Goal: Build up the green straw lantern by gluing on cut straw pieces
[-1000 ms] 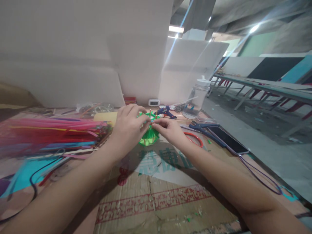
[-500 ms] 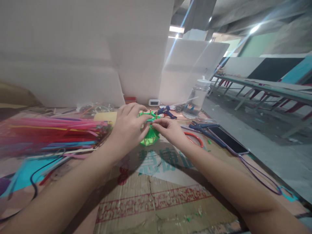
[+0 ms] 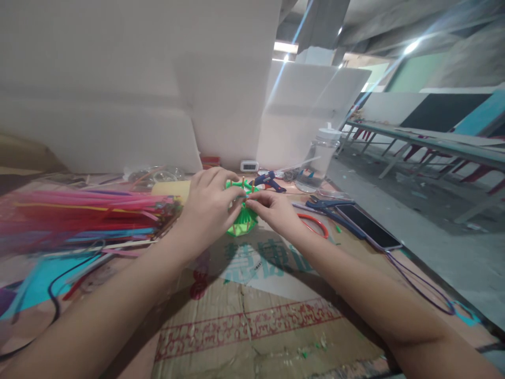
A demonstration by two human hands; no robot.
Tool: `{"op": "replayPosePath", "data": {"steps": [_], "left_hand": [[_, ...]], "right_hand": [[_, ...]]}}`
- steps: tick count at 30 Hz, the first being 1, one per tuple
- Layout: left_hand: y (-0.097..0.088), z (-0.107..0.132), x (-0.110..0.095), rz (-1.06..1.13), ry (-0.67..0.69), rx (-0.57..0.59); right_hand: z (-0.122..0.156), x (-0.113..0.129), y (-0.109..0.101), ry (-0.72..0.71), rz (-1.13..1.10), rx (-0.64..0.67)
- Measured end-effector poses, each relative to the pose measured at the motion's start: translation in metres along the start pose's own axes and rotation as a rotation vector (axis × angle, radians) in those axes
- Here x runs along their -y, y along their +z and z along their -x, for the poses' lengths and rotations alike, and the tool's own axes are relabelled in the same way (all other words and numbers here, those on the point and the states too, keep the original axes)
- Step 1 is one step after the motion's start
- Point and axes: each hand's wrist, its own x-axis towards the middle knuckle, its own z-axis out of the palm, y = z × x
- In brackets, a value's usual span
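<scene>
Craftwork [image 3: 241, 225] in bright green, with short upright brown sticks, is held toward the middle of the far edge of the bench [image 3: 23, 329]. It is grasped from the left by the left hand [image 3: 211, 202] and pinched at its upper right by the right hand [image 3: 274, 209]; what lies between the fingertips is too small to be told. Behind it a glue gun [image 3: 269, 181] is laid, and a phone [image 3: 369, 226] is placed by the right edge.

Two hands [image 3: 213, 200], one green craft [image 3: 242, 227], bottle [image 3: 316, 160], phone [image 3: 369, 226].
</scene>
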Motion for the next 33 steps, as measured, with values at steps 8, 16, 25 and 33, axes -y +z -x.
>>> {"op": "replayPosePath", "data": {"steps": [8, 16, 25, 33], "left_hand": [[-0.0017, 0.0011, 0.0002, -0.002, 0.003, -0.003], [-0.0035, -0.0005, 0.0010, -0.001, -0.009, 0.004], [0.0019, 0.0006, 0.0040, 0.013, -0.008, -0.005], [0.0018, -0.0001, 0.0030, 0.012, 0.005, -0.007]], "right_hand": [[-0.0013, -0.0046, 0.0015, -0.003, -0.014, -0.015], [-0.0010, -0.0042, 0.0004, -0.015, -0.007, -0.026], [-0.0002, -0.0018, -0.0028, -0.048, 0.049, -0.020], [-0.0004, -0.0009, -0.0006, -0.064, 0.026, -0.026]]}}
